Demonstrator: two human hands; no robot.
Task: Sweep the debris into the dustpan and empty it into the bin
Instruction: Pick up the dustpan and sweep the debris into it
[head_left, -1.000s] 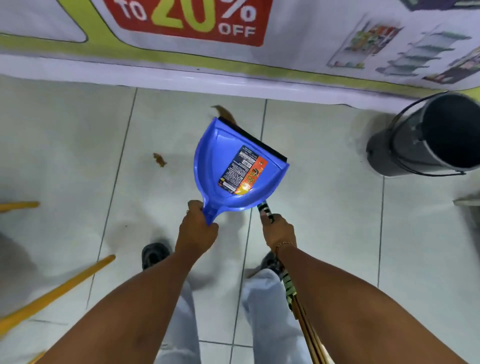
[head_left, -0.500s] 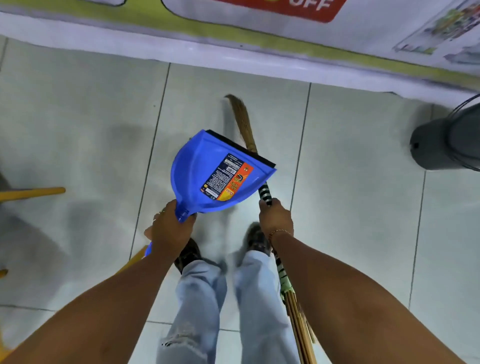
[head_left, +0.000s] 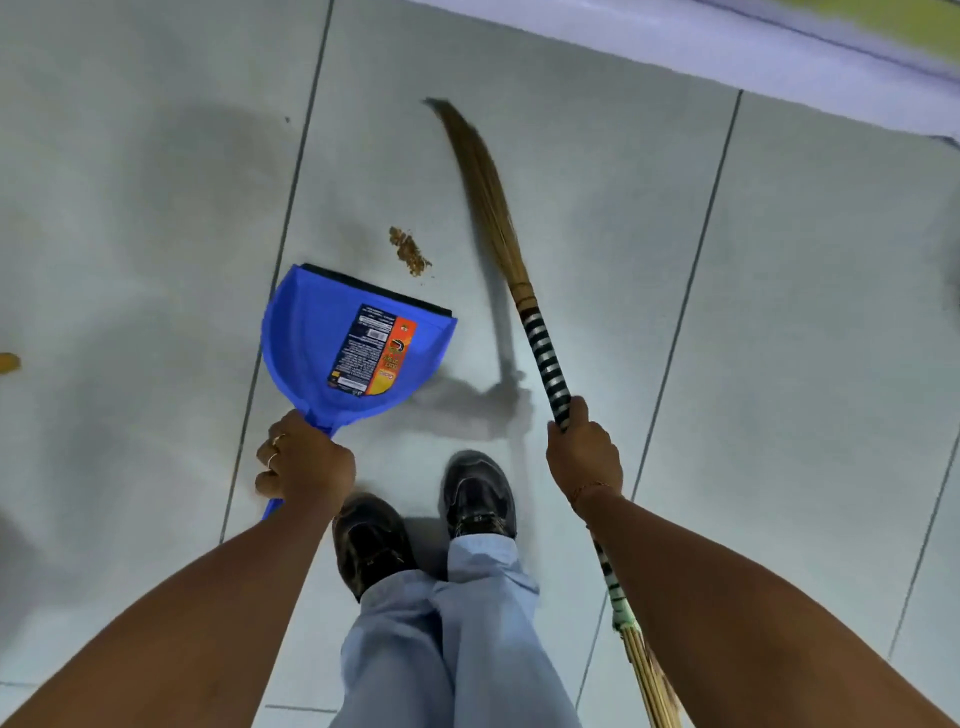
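A blue dustpan (head_left: 322, 343) with a black rubber lip and an orange label is low over the tiled floor, its mouth pointing away from me. My left hand (head_left: 304, 460) grips its handle. A small pile of brown debris (head_left: 409, 252) lies on the tile just beyond the lip, to the right. My right hand (head_left: 584, 449) is closed around the striped black-and-silver handle of a straw broom (head_left: 491, 192). The bristles reach past the debris on its right side. The bin is out of view.
My two black shoes (head_left: 478, 493) stand on the pale tiles right behind the dustpan. A white skirting and wall edge (head_left: 727, 47) run across the top right. A yellow object (head_left: 8, 362) peeks in at the left edge.
The view has tilted down and the bin has left the frame. The dustpan dropped from a raised tilt toward the floor, and the broom swung out to the right, exposing the debris pile.
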